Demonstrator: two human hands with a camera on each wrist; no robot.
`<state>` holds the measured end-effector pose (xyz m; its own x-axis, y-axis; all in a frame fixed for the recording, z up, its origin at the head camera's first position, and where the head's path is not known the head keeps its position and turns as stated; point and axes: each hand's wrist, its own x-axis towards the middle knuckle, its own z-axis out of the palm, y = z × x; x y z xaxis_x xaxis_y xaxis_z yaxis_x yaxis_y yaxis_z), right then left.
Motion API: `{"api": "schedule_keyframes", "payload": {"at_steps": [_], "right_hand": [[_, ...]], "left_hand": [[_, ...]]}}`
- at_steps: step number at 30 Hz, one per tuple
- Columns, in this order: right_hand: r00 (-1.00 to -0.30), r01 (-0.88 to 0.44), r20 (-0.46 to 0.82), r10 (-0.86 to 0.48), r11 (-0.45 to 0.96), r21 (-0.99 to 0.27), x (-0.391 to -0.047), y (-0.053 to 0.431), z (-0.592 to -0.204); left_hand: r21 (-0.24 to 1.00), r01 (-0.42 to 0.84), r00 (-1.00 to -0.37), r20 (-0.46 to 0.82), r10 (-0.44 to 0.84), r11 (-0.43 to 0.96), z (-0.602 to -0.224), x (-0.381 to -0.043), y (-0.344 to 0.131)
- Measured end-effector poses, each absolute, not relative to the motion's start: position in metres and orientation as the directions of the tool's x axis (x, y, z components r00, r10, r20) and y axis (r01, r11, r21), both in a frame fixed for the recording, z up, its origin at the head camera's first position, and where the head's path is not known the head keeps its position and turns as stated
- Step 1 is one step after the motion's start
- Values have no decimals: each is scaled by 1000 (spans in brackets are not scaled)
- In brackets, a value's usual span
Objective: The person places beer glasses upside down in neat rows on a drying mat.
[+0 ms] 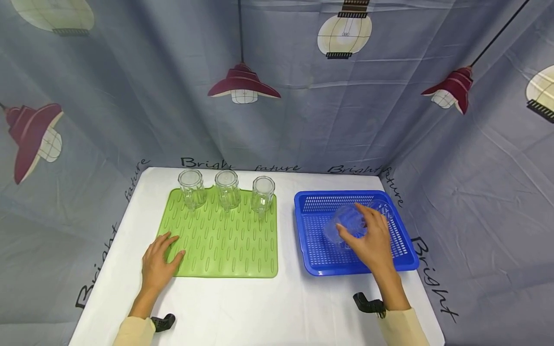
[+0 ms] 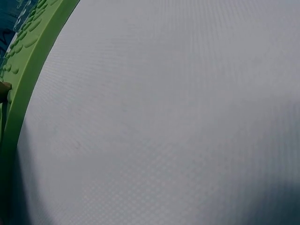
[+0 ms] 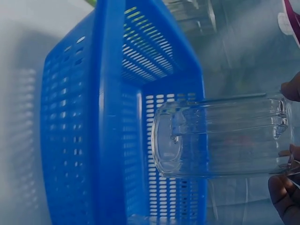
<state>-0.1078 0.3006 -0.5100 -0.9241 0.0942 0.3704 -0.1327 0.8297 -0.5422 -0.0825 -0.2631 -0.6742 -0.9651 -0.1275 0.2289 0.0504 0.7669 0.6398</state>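
Note:
My right hand (image 1: 373, 238) pinches a clear glass mug (image 3: 225, 138) by one end, thumb and fingers spread across it. In the head view the mug overlaps the inside of a blue perforated basket (image 1: 356, 273). On the left, my left hand (image 1: 157, 266) lies with fingers spread at the left edge of a green ribbed mat (image 1: 220, 240). One of its fingertips (image 2: 4, 91) shows at the mat's rim in the left wrist view. Three glass mugs stand bottom up along the mat's far edge: left (image 1: 192, 189), middle (image 1: 227, 190), right (image 1: 262, 194).
Another clear glass (image 1: 381, 207) is in the basket's far right part, partly behind my right hand. A white cloth (image 1: 259, 312) covers the table. Grey-blue curtains (image 1: 298, 129) with printed lamps stand behind and at both sides.

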Motion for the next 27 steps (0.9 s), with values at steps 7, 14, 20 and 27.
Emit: {"api": "schedule_keyframes", "payload": {"at_steps": [7, 14, 20, 27], "right_hand": [[-923, -165, 379, 67, 822, -546, -113, 292, -506], [-926, -176, 375, 51, 820, -544, -115, 286, -503], [-921, -193, 386, 40, 815, -546, -117, 282, -501], [-909, -233, 417, 18, 806, -544, -116, 272, -497]], "left_hand": [[646, 49, -967, 223, -127, 762, -674, -82, -263], [643, 52, -965, 229, -126, 764, -673, -82, -263], [640, 57, -963, 236, -126, 766, -674, -82, -263], [640, 54, -964, 234, -127, 766, -674, -81, -263]]}}
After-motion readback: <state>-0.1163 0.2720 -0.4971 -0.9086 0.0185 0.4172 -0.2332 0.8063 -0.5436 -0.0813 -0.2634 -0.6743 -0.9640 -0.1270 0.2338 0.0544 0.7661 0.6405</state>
